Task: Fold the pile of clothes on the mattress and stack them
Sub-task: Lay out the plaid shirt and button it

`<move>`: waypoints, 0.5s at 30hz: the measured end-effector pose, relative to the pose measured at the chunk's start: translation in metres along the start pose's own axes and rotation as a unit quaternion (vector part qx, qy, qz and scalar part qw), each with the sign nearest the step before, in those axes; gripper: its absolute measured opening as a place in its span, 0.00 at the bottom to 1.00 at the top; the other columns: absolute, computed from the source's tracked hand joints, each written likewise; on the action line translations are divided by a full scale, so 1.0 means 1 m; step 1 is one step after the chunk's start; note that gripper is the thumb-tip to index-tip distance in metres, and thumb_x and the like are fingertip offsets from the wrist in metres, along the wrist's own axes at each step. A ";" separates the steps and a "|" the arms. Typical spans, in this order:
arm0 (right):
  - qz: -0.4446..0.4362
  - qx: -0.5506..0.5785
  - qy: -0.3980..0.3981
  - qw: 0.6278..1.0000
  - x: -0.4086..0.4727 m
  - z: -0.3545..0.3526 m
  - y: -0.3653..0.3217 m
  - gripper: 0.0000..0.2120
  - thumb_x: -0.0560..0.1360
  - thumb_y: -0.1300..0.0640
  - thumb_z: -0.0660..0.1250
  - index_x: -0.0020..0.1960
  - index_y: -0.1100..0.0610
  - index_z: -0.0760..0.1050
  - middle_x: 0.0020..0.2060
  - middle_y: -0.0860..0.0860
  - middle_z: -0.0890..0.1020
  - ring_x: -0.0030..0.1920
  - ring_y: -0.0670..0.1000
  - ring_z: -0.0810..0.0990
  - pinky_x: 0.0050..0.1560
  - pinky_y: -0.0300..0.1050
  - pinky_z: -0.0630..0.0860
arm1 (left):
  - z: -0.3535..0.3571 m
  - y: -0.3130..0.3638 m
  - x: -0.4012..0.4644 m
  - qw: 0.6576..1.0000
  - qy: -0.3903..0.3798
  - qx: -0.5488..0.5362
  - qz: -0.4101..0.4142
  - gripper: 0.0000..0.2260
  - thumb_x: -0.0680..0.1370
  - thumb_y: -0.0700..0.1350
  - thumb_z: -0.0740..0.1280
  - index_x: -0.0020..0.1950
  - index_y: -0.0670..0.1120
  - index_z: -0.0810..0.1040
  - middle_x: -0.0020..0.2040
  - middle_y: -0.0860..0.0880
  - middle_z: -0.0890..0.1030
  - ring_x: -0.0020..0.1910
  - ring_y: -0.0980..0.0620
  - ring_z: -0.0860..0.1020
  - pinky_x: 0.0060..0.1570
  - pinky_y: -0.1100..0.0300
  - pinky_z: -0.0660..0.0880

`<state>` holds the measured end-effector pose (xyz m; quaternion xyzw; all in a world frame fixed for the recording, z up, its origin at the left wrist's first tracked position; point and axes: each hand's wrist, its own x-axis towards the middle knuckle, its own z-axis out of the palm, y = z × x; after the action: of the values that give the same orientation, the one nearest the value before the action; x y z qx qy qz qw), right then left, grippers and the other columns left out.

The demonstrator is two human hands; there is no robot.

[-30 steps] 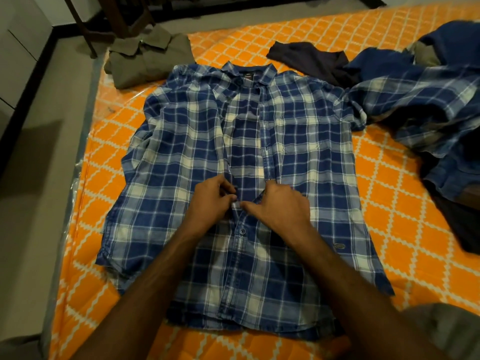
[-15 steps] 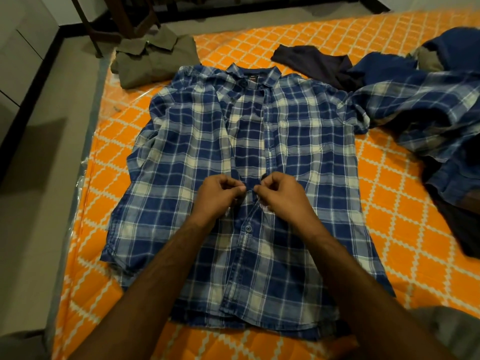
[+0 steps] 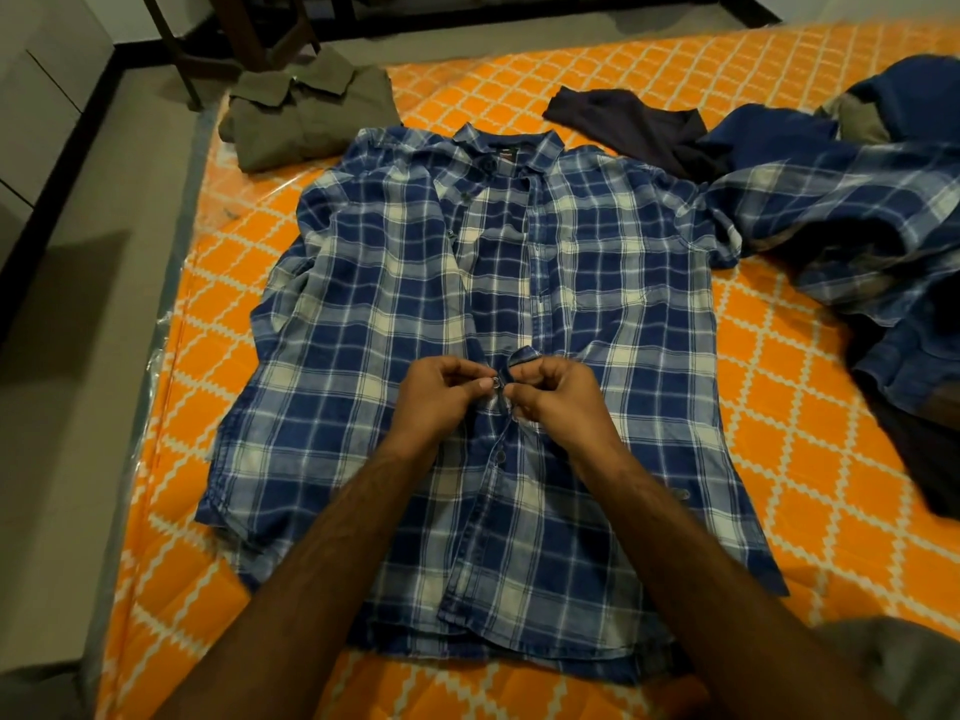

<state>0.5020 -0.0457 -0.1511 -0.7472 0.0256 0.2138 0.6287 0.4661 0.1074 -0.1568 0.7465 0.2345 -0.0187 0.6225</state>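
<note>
A blue and white plaid shirt lies face up and spread flat on the orange patterned mattress, collar at the far end. Its front is buttoned below my hands and parted above them. My left hand pinches the left placket edge with a button at mid-chest. My right hand pinches the right placket edge, whose corner is turned up above my fingers. A folded olive shirt sits at the mattress's far left corner. A pile of unfolded clothes, plaid and dark blue, lies at the right.
A dark navy garment lies at the far side beside the pile. The grey floor runs along the mattress's left edge. Dark chair legs stand beyond the far left corner. White cabinets line the left wall.
Both hands have moved up the placket from the lower button to the one above it, and the camera has tilted slightly. The shirt lies where it was.
</note>
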 end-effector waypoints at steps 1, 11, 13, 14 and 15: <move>-0.004 -0.003 0.004 1.000 0.000 0.000 0.001 0.06 0.75 0.66 0.73 0.49 0.58 0.81 0.40 0.51 0.85 0.40 0.48 0.84 0.44 0.42 0.81 | 0.000 0.000 0.000 1.000 0.002 -0.003 -0.001 0.06 0.76 0.36 0.73 0.52 0.42 0.84 0.46 0.49 0.86 0.47 0.56 0.84 0.46 0.66 0.79; 0.004 0.030 -0.028 0.999 -0.001 -0.003 -0.002 0.07 0.78 0.67 0.67 0.48 0.59 0.83 0.39 0.52 0.86 0.39 0.45 0.84 0.43 0.37 0.80 | 0.003 0.002 -0.003 1.000 0.019 0.000 -0.008 0.05 0.75 0.37 0.73 0.50 0.42 0.83 0.46 0.48 0.85 0.46 0.55 0.84 0.45 0.66 0.79; -0.002 0.021 -0.030 0.999 0.000 -0.003 0.000 0.03 0.76 0.66 0.72 0.48 0.61 0.83 0.40 0.54 0.86 0.39 0.46 0.84 0.41 0.37 0.79 | 0.004 0.002 -0.005 1.000 0.024 0.004 -0.003 0.05 0.76 0.37 0.73 0.50 0.43 0.83 0.46 0.48 0.85 0.46 0.55 0.84 0.45 0.67 0.79; -0.005 0.015 -0.027 1.000 0.001 -0.003 0.000 0.02 0.75 0.64 0.74 0.48 0.61 0.84 0.40 0.54 0.87 0.39 0.47 0.85 0.41 0.37 0.79 | 0.004 0.002 -0.006 1.000 0.024 0.005 0.000 0.04 0.76 0.37 0.73 0.50 0.44 0.83 0.46 0.48 0.85 0.46 0.55 0.84 0.44 0.68 0.79; -0.005 0.005 -0.024 1.000 0.002 -0.003 0.001 0.02 0.74 0.63 0.75 0.47 0.60 0.84 0.40 0.54 0.87 0.39 0.47 0.85 0.41 0.37 0.79 | 0.004 0.002 -0.006 1.000 0.024 0.004 0.003 0.05 0.76 0.37 0.73 0.49 0.45 0.83 0.46 0.48 0.86 0.46 0.55 0.84 0.44 0.68 0.79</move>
<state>0.5046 -0.0482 -0.1524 -0.7390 0.0082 0.2285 0.6337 0.4625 0.1015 -0.1541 0.7499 0.2472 0.0001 0.6137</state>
